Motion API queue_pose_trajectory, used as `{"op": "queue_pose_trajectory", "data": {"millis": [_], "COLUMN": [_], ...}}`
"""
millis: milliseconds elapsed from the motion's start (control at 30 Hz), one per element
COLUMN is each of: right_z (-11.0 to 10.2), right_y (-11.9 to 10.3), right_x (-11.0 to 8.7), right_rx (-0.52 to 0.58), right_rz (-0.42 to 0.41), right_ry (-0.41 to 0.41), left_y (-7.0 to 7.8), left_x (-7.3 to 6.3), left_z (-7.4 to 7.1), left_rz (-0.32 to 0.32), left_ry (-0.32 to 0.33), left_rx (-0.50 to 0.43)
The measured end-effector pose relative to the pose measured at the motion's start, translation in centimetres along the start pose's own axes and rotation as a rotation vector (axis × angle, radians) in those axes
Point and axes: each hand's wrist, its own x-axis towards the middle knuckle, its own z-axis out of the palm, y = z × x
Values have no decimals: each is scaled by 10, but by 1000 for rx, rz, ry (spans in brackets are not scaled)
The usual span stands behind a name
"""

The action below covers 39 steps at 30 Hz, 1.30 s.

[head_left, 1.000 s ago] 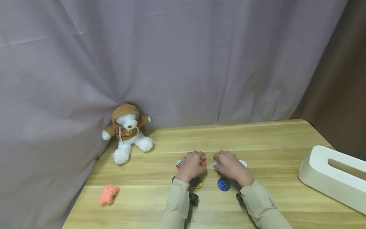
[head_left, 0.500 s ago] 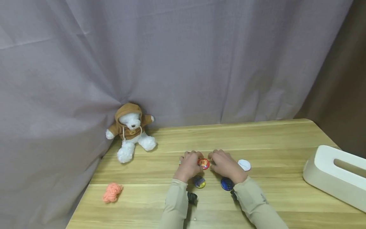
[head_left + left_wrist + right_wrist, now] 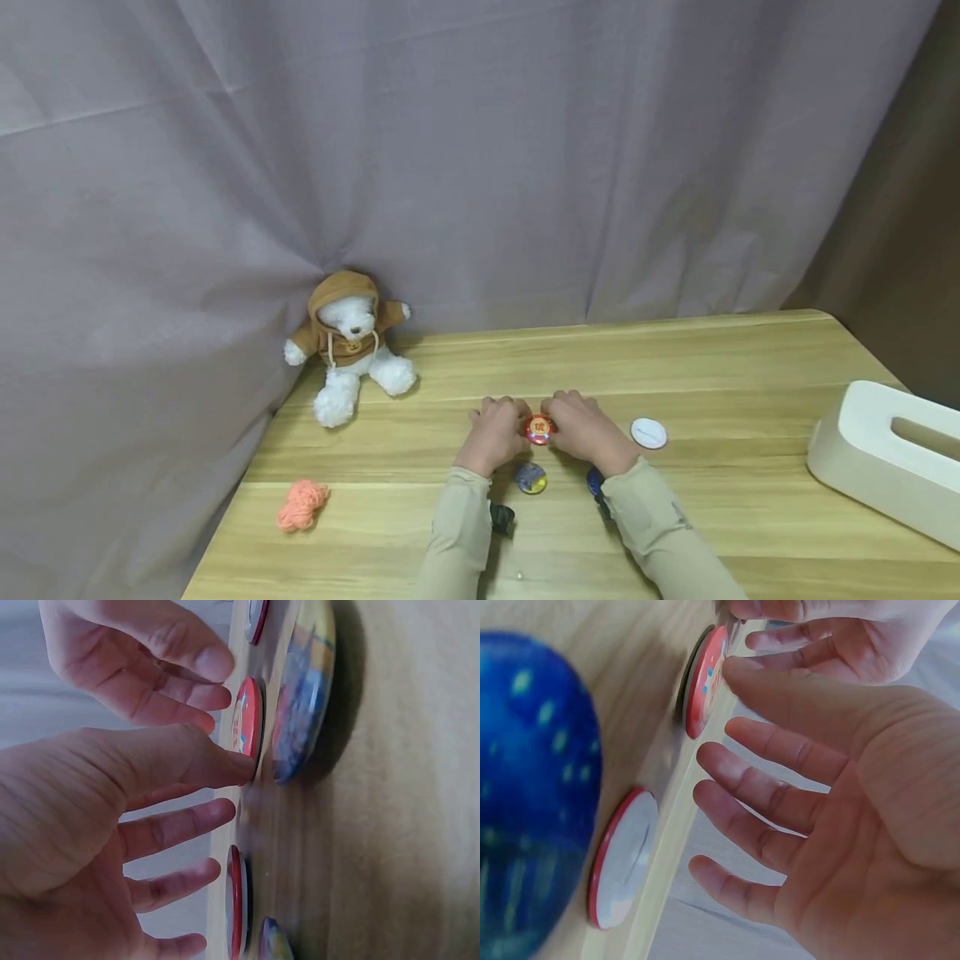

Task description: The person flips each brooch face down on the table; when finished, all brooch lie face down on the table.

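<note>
A red button badge [image 3: 539, 429] with a yellow centre lies on the wooden table between both hands. My left hand [image 3: 491, 435] is at its left side; in the left wrist view the thumb [image 3: 225, 766] overlaps its rim, and whether it presses there I cannot tell. My right hand [image 3: 588, 429] is at its right side, fingers extended in the right wrist view, thumb tip close to the rim. Nearer lie a blue-and-yellow badge [image 3: 532, 478] and a dark blue badge [image 3: 595, 481], partly hidden by the right wrist. A red-rimmed badge [image 3: 237, 900] shows below the left fingers.
A white badge [image 3: 648, 433] lies right of my right hand. Pink yarn [image 3: 303, 505] and a white teddy bear [image 3: 352, 342] in a brown hoodie are at the left. A white slotted box [image 3: 885, 467] stands at the right. A grey curtain [image 3: 480, 167] hangs behind.
My right hand has moved left to the red badge, uncovering more table beside the white badge. My left hand has shifted slightly left off the red badge, exposing it. The head view has turned slightly left.
</note>
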Motion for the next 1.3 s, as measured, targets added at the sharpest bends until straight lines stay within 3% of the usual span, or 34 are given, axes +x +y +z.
{"op": "queue_pose_trajectory", "data": {"millis": [467, 833, 1067, 1300], "right_z": [7, 6, 2, -1], "right_y": [-1, -2, 3, 5], "right_x": [2, 2, 3, 2], "right_rx": [-4, 8, 61, 95], "right_rz": [20, -17, 17, 44], "right_ry": [-7, 10, -17, -13], "left_y": [-2, -3, -9, -11], "left_x": [-2, -2, -1, 2], "left_z": [1, 0, -2, -3], "left_rz": [14, 31, 47, 63], "left_ry": [49, 68, 67, 71], "left_rx": [1, -1, -50, -42]}}
